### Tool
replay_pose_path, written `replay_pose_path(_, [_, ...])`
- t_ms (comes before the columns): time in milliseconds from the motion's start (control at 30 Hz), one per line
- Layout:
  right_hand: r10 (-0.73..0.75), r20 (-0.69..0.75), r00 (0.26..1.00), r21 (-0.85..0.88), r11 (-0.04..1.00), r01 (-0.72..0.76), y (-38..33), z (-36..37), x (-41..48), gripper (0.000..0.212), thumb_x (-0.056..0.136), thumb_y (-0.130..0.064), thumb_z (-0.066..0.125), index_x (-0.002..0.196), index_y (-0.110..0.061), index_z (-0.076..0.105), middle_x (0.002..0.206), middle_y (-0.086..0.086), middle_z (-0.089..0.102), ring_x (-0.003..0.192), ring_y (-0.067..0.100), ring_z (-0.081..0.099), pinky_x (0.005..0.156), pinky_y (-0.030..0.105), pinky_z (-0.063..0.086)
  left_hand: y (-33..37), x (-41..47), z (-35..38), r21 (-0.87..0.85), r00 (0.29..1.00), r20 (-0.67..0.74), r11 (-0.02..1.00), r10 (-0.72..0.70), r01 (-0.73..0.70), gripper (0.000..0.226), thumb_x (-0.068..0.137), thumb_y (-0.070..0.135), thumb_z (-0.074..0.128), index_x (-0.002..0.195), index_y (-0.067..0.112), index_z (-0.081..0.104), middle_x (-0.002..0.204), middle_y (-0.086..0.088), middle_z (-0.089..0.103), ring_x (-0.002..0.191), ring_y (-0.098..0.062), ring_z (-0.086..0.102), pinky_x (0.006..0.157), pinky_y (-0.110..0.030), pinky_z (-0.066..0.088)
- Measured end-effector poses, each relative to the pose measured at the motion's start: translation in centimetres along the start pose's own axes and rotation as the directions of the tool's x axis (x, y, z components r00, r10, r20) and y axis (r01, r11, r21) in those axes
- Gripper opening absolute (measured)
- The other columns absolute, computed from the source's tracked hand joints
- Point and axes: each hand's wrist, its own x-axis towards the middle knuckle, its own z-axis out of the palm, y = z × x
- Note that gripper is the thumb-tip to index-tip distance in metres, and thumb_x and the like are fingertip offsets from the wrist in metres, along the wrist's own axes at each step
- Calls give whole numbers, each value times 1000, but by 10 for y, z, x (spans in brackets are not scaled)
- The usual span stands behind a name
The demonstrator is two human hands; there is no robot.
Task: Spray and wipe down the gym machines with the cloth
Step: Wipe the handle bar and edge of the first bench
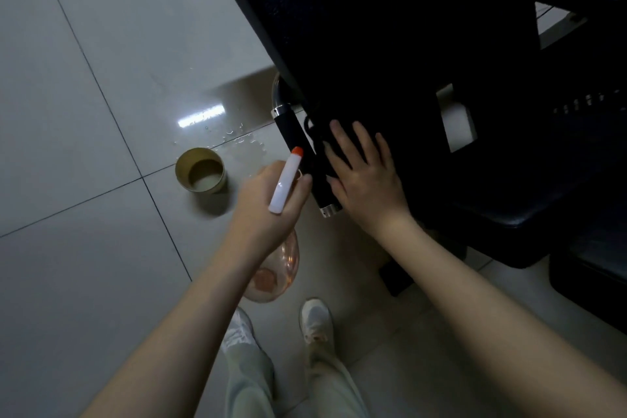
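Item 1: spray bottle (283, 185), white head with an orange nozzle tip and a clear pinkish body, just below centre. The left hand (268, 204) grips its neck with curled fingers, the nozzle pointing toward 1 o'clock.

Item 2: gym machine (407, 27), a black padded surface filling the 12 to 3 o'clock area. A black handle grip (292, 132) with chrome ends lies along its lower left edge.

Item 3: right hand (364, 176), at centre, fingers straight and spread, pressed flat on the pad beside the grip. A dark fold under the fingertips may be the cloth (318, 151), but it cannot be told apart from the black pad.

Item 4: floor (84, 112), pale tiles. A round tan cup (200, 170) stands at 9 o'clock of the hands, with water droplets (242, 140) just beyond it.

Item 5: two white shoes (315, 319) at 6 o'clock.
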Motion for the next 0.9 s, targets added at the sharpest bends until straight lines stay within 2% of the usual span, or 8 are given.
replay_pose_path(133, [-73, -64, 995, 34, 997, 76, 8, 6, -10, 49, 90, -37, 37, 134, -16, 45, 152, 7, 26, 135, 32, 25, 108, 48, 20, 1, 17, -13, -30, 1000, -19, 1000, -10, 9, 33, 88, 43, 48, 83, 11, 54, 71, -3, 53, 59, -16, 47, 56, -30, 38])
replay_pose_path(233, [-81, -150, 985, 41, 995, 88, 9, 10, -7, 46, 90, -33, 40, 134, -17, 40, 149, 7, 26, 132, 32, 29, 106, 48, 25, 1, 25, -19, -35, 999, -30, 999, -28, 27, 40, 88, 44, 47, 80, 6, 54, 69, -8, 54, 60, -20, 48, 57, -39, 40])
replay_pose_path(333, [-81, -236, 968, 15, 996, 87, 9, 15, -7, 48, 92, -31, 42, 138, -19, 36, 147, 7, 29, 130, 33, 31, 104, 49, 26, -1, 30, -23, -52, 995, -62, 996, -75, 72, 43, 91, 45, 47, 85, 4, 58, 76, -15, 61, 69, -30, 58, 65, -53, 49])
replay_pose_path(400, [-73, -246, 966, -31, 997, 67, 6, 16, -7, 50, 93, -34, 43, 141, -20, 34, 147, 7, 29, 130, 32, 32, 103, 54, 26, -2, 33, -26, -87, 988, -99, 990, -117, 109, 44, 92, 43, 48, 86, 1, 59, 77, -20, 62, 73, -34, 59, 68, -57, 49])
replay_pose_path(500, [-46, -227, 973, -61, 998, 33, 6, 14, -9, 49, 94, -39, 41, 139, -21, 36, 147, 5, 30, 130, 32, 32, 100, 64, 30, 1, 38, -28, -102, 984, -129, 988, -124, 112, 37, 98, 37, 49, 88, 2, 59, 81, -18, 63, 76, -32, 59, 72, -54, 49])
replay_pose_path(600, [-64, -263, 963, -1, 998, 66, 9, 12, -6, 41, 93, -28, 41, 133, -17, 44, 144, 8, 38, 126, 32, 37, 94, 57, 40, 5, 46, -33, -95, 978, -169, 990, -122, 107, 37, 98, 36, 48, 90, 1, 59, 84, -17, 63, 77, -29, 59, 71, -46, 48])
replay_pose_path(767, [-92, -383, 919, 98, 985, 139, 11, 2, 10, 28, 90, -6, 47, 117, -9, 56, 126, 14, 60, 105, 31, 47, 75, 42, 50, 7, 57, -45, -108, 966, -222, 988, -129, 107, 37, 98, 33, 48, 84, 1, 58, 77, -19, 62, 72, -31, 59, 63, -46, 47])
replay_pose_path(900, [-97, -477, 874, 84, 984, 155, 10, -29, 53, 31, 89, -4, 53, 118, -8, 60, 127, 14, 59, 108, 30, 48, 82, 42, 48, 3, 58, -51, -82, 973, -213, 994, -83, 67, 40, 95, 38, 47, 83, 2, 58, 76, -15, 61, 71, -27, 58, 67, -41, 45])
